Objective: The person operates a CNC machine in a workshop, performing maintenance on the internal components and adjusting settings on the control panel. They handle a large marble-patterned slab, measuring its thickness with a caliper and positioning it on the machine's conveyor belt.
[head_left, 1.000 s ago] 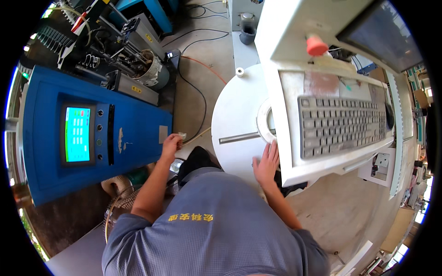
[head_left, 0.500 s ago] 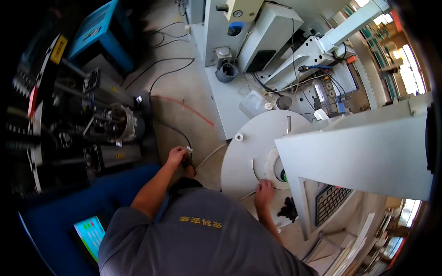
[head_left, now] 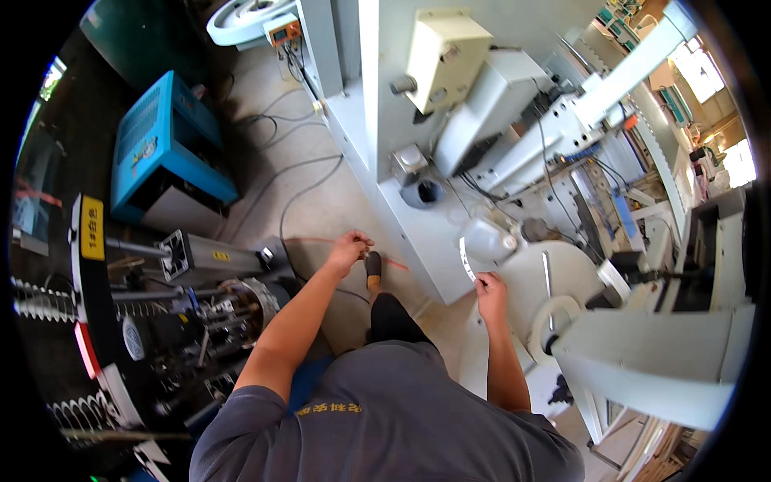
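Note:
My right hand (head_left: 488, 289) pinches a thin white curved strip (head_left: 465, 259) that stands up from the fingers, at the left edge of a round white table (head_left: 522, 277). A white ring (head_left: 552, 320) and a slim metal rod (head_left: 546, 273) lie on that table, just right of the hand. My left hand (head_left: 350, 246) hangs out over the concrete floor with its fingers curled in; I cannot make out anything inside it. It is close to my shoe (head_left: 373, 267) and a thin red hose (head_left: 321, 239).
A blue cabinet (head_left: 165, 153) stands at the far left. A dark machine with shafts and rollers (head_left: 193, 313) is close on my left. A large white machine (head_left: 482, 104) fills the far right, with cables (head_left: 293, 189) across the floor and a white housing (head_left: 650, 361) by my right arm.
My view has swung away from the keyboard and the blue panel toward the floor and the white machine. My right hand has lifted off the round table's edge and now holds the white strip.

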The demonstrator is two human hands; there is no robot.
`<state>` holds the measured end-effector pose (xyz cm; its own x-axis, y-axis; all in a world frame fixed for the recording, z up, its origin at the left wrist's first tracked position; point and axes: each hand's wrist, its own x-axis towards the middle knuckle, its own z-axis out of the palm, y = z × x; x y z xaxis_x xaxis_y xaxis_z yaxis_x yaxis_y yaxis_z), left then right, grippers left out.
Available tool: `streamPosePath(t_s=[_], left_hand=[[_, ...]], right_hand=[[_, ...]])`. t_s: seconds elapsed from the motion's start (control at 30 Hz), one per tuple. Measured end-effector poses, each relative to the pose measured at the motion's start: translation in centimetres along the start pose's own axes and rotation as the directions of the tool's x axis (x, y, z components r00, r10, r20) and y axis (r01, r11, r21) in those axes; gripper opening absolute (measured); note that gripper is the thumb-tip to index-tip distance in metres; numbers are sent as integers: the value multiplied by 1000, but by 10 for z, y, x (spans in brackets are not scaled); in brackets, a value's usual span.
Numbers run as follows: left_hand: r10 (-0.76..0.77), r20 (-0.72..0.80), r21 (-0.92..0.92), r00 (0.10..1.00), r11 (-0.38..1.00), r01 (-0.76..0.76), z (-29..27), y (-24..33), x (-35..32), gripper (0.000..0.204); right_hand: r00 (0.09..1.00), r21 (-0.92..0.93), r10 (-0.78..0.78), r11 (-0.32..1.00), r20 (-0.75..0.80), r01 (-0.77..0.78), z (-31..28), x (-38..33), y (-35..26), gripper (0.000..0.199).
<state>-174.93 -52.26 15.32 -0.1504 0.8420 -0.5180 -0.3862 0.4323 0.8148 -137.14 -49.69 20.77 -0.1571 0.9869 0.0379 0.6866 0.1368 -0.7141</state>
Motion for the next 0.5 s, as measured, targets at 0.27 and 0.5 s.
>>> streamPosePath(t_s=[0.27, 0.5], left_hand=[[598, 14, 695, 802, 570, -437, -24, 171, 163, 26], [312, 590, 769, 744, 62, -636, 16, 294, 244, 55]], right_hand=[[967, 82, -127, 986, -222, 148, 105, 195, -86, 14], [963, -47, -140, 990, -229, 132, 152, 329, -90, 41]])
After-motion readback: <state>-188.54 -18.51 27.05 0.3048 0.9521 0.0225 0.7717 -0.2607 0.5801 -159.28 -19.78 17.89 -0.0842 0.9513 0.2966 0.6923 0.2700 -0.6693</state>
